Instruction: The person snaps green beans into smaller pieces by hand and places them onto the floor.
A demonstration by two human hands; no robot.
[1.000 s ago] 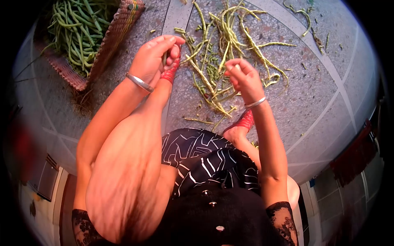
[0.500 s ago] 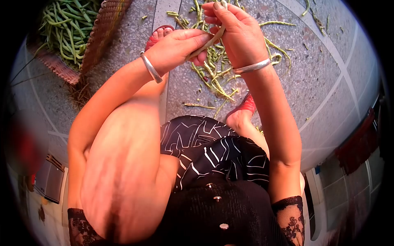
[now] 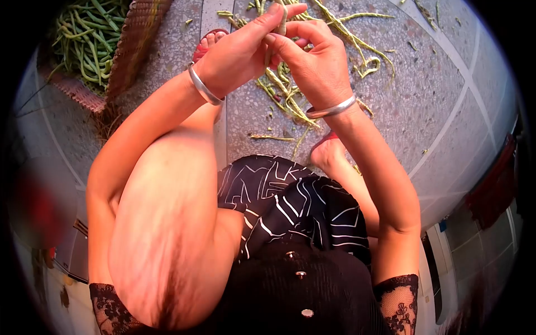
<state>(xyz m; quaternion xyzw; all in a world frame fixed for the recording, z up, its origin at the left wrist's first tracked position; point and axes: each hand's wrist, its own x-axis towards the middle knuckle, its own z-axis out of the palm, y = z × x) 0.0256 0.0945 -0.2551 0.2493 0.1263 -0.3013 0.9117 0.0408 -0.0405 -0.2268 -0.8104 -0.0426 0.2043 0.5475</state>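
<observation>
A pale green bean pod (image 3: 282, 23) is held upright between my two hands near the top of the view. My left hand (image 3: 239, 56) grips it with thumb and fingers, partly behind it. The thumb and bent fingers of my right hand (image 3: 321, 64) press on the pod from the other side. Parts of the pod are hidden by the fingers. Below and behind the hands, a loose pile of green pods and pieces (image 3: 290, 100) lies on the speckled floor.
A woven basket (image 3: 131, 53) full of long green beans (image 3: 89, 42) stands at upper left. More long pods (image 3: 357, 42) lie on the floor (image 3: 413, 106) to the right. Red sandals show on both feet, and a dark patterned skirt (image 3: 296, 206) covers my lap.
The bean pod has turned from slanted to nearly upright. My hands have come closer together; the right hand has moved down and left, and the left thumb has risen along the pod.
</observation>
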